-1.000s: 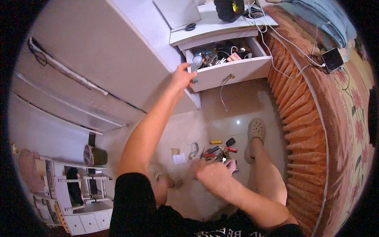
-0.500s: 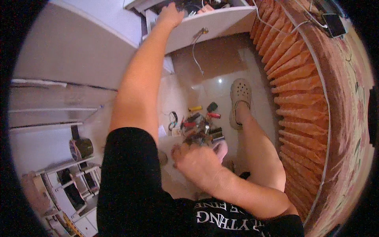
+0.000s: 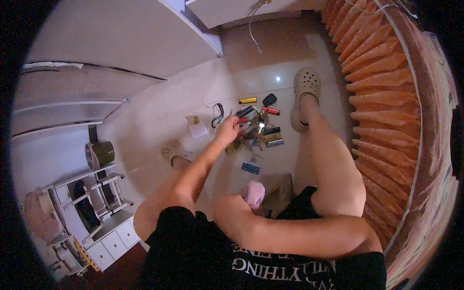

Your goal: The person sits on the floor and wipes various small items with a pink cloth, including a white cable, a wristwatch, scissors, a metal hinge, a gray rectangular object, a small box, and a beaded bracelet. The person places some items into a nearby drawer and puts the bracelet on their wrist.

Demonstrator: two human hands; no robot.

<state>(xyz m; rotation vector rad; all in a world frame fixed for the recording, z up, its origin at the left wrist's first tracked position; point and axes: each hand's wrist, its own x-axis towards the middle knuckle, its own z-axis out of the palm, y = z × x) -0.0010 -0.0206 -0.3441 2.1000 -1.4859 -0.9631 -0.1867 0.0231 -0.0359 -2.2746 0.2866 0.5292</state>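
Observation:
My left hand (image 3: pixel 228 130) reaches down to the floor at the left side of a loose pile. Its fingers stretch toward a red lighter (image 3: pixel 242 120), and I see nothing held in them. Around it lie a yellow lighter (image 3: pixel 248 100), a black pouch-like thing (image 3: pixel 269 100), another red lighter (image 3: pixel 271 111), keys (image 3: pixel 261 126) and a brownish tangle (image 3: pixel 237 145). My right hand (image 3: pixel 228 205) is folded in front of my body, beside a pink cloth-like bundle (image 3: pixel 254 194). Its fingers are hidden, so its hold is unclear.
White paper (image 3: pixel 198 130) and a looped dark strap (image 3: pixel 218 115) lie left of the pile; a blue card (image 3: pixel 250 167) lies nearer me. A white drawer front (image 3: pixel 227 10) is ahead, a cabinet (image 3: pixel 121 34) left, an orange pleated bed skirt (image 3: pixel 367 92) right. My clogs (image 3: pixel 307 84) flank the pile.
My left hand has come down from the open drawer to the floor pile. My right hand has drawn back toward my body. The view has tilted down, so the drawer's inside is out of sight.

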